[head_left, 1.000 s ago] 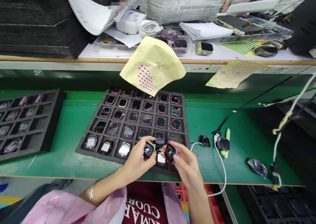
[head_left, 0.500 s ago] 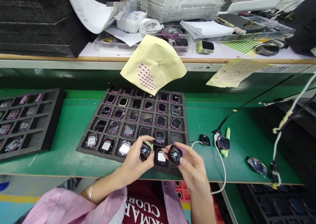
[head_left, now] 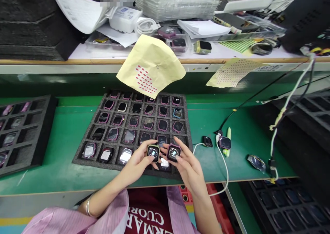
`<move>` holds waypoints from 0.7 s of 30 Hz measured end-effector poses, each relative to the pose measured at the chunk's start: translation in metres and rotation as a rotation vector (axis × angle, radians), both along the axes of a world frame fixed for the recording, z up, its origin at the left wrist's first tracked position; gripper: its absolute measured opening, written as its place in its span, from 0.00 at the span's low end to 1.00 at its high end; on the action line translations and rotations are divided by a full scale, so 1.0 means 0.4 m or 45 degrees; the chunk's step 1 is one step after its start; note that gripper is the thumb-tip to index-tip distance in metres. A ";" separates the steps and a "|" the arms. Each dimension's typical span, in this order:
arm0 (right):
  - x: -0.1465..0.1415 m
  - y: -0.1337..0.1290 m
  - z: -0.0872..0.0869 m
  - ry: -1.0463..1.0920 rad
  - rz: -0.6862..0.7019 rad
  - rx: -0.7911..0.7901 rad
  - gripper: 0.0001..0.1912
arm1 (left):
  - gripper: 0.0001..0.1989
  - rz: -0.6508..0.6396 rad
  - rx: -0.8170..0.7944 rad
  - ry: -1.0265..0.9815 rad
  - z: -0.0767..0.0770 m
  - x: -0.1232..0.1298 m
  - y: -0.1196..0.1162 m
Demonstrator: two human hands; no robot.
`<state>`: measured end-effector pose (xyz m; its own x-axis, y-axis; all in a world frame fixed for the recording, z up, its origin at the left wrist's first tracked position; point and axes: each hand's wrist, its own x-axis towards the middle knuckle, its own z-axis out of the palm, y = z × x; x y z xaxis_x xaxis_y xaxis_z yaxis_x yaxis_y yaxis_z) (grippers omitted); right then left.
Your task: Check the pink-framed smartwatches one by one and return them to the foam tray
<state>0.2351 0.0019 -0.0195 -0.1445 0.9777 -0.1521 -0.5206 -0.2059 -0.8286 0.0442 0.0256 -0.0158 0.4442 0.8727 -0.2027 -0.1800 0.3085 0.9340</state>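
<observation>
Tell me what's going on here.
A person is holding two watches side by side above a foam tray. The left hand has the green watch, and the right hand has the purple watch; both screens are lit. More watches sit in the compartments of the foam tray. To its right, a white cable lies on the green bench.

1. Green surface (head_left: 69, 124)
2. Middle: dark foam tray (head_left: 187, 124) of watches
3. Left: second tray (head_left: 47, 124)
4. Right: cabled black device (head_left: 207, 141), watch (head_left: 224, 142) touching green stick (head_left: 229, 134), plastic-wrapped item (head_left: 256, 162) near front edge
</observation>
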 end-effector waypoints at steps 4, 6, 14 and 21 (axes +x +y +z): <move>-0.008 -0.004 -0.007 -0.060 -0.041 0.059 0.23 | 0.20 -0.006 0.001 0.014 0.007 0.005 -0.001; -0.008 -0.005 -0.008 -0.081 -0.050 0.074 0.23 | 0.19 -0.007 0.001 0.028 0.007 0.007 0.000; -0.006 -0.008 -0.013 -0.096 -0.076 0.078 0.22 | 0.20 -0.033 -0.003 0.018 -0.002 0.009 0.001; -0.008 -0.003 0.005 0.006 -0.012 0.031 0.21 | 0.22 0.028 0.046 0.121 -0.002 0.018 -0.007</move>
<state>0.2320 0.0008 -0.0174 -0.1362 0.9824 -0.1277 -0.5263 -0.1809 -0.8308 0.0514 0.0230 -0.0165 0.4050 0.8896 -0.2113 -0.0967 0.2715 0.9576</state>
